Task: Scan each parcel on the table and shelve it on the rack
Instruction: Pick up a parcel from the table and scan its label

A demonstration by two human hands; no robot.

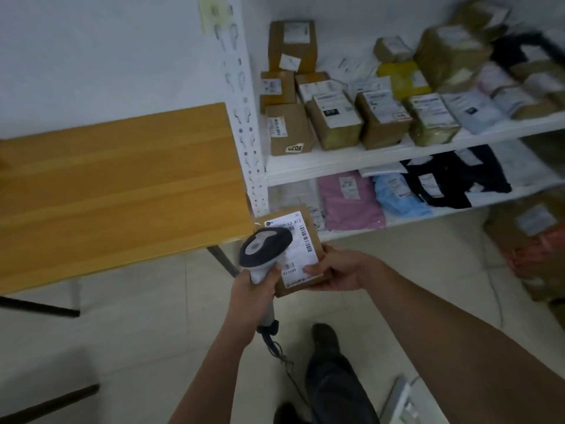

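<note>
Cardboard parcel (298, 255) is gripped in the right hand (339, 270) — label up, long axis pointing rackward — directly beneath the barcode scanner (263, 252) clasped by the left hand (256, 289).

You hold a small brown cardboard parcel (301, 255) flat, its white shipping label with barcodes facing up, just past the corner of the wooden table (122, 191) and in front of the white rack (351, 163). The rack's upper shelf carries rows of brown boxes, the lower one soft mailer bags
</note>
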